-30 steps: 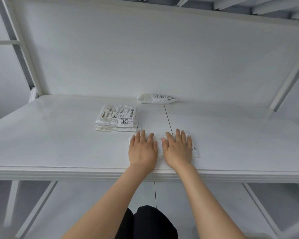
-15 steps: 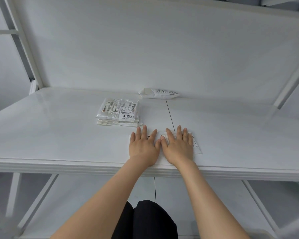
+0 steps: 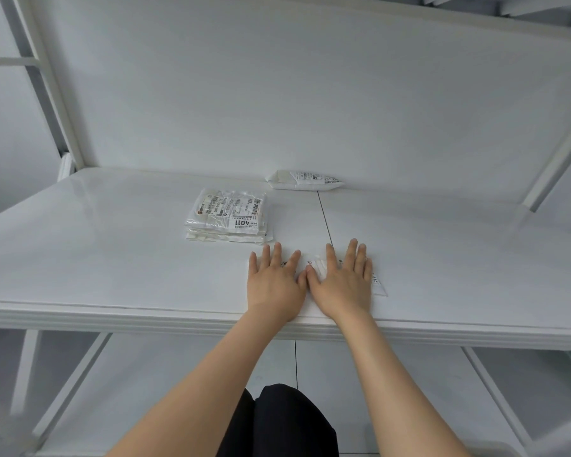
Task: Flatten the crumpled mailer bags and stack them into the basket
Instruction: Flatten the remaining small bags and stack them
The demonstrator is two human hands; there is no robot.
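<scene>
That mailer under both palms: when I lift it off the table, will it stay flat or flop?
Probably floppy: the mailer lies sheet-thin under the left hand and right hand, so it may droop if lifted by one edge. Likely light for its size. The glossy table suggests it could slide when pushed.

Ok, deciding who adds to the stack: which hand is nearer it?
Left. The left hand lies flat just front-right of the stack; the right hand lies beside it, farther right, both on one bag.
</scene>
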